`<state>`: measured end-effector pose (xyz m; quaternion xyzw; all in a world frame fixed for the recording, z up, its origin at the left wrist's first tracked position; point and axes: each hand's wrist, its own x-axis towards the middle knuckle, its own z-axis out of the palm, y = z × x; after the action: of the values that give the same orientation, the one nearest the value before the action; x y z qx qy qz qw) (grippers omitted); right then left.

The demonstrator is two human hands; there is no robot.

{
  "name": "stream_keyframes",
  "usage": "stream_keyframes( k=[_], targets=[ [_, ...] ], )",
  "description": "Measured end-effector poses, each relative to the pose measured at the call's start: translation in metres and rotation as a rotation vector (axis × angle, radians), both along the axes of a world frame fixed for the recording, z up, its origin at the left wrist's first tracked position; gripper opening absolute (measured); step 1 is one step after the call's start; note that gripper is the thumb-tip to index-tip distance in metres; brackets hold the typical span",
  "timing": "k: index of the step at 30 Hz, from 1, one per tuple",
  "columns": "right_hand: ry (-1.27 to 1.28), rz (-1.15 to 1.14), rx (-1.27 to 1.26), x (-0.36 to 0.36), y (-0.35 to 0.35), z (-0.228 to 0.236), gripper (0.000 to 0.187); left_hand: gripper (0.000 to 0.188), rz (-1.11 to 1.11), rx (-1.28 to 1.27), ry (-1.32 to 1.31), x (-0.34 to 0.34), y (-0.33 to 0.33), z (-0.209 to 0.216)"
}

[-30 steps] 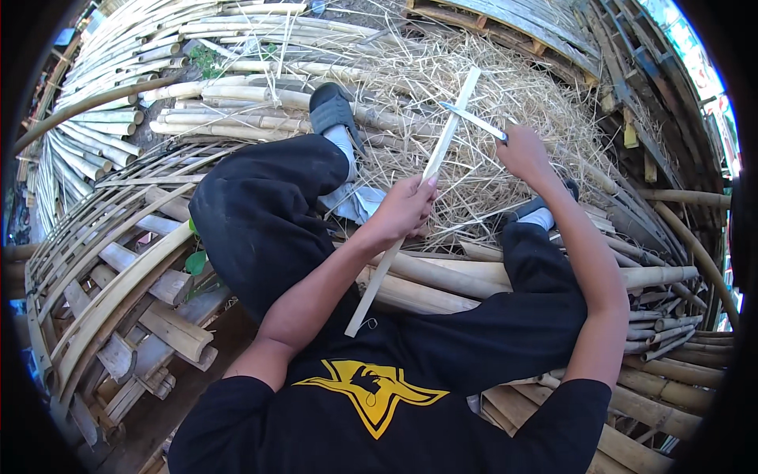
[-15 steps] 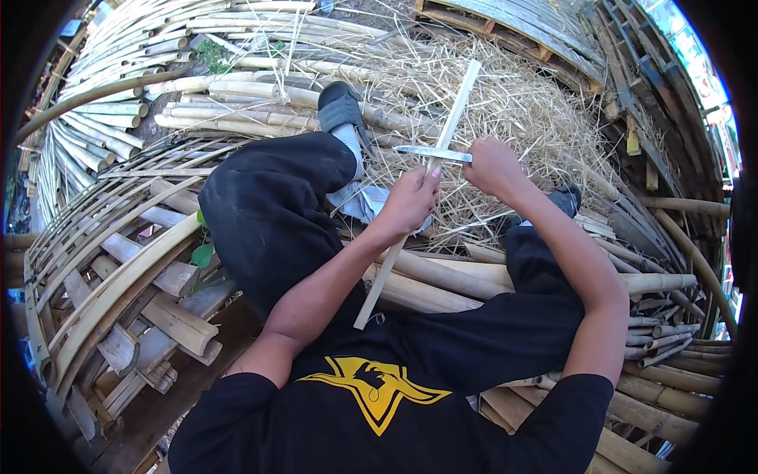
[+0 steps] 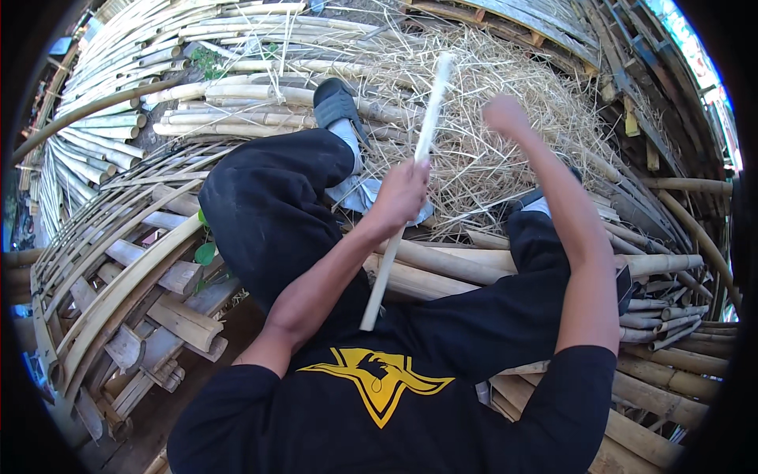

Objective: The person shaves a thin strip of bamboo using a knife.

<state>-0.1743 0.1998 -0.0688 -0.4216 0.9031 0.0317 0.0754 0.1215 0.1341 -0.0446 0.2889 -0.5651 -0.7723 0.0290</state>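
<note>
My left hand (image 3: 401, 193) is wrapped round a long pale bamboo strip (image 3: 433, 107), which slants from above my lap out over the shavings. The strip's lower end (image 3: 375, 300) reaches back toward my shirt. My right hand (image 3: 505, 117) is a closed fist, raised beyond and to the right of the strip and apart from it. A knife was in that fist half a second ago; its blade cannot be made out now against the straw-coloured background.
Thin shavings (image 3: 505, 67) are heaped between my feet. Bamboo poles (image 3: 260, 110) lie stacked ahead and left. A bamboo lattice (image 3: 170, 308) stands at my left, wooden pallets (image 3: 513, 28) at the far right. More poles (image 3: 450, 265) run beneath my legs.
My right hand has lifted off the strip, moving farther away and slightly right. The strip has tilted more upright, its far end shifting left, still in my left hand.
</note>
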Motion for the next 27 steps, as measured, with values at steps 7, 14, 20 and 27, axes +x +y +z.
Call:
stream_keyframes(
  k=[7, 14, 20, 27],
  targets=[
    [0.305, -0.57, -0.183, -0.07, 0.178, 0.087, 0.033, 0.03, -0.056, 0.084, 0.097, 0.001, -0.005, 0.014],
    [-0.031, -0.177, -0.193, 0.029, 0.092, 0.059, 0.037, 0.031, -0.091, 0.054, 0.033, 0.0, -0.005, -0.004],
    [-0.107, 0.134, -0.027, 0.108, 0.022, 0.051, 0.028, 0.035, -0.081, -0.065, 0.054, -0.005, -0.003, -0.008],
    [-0.121, 0.142, -0.014, 0.086, 0.012, 0.041, 0.024, 0.033, -0.076, -0.223, 0.079, -0.011, 0.003, -0.01]
  ],
)
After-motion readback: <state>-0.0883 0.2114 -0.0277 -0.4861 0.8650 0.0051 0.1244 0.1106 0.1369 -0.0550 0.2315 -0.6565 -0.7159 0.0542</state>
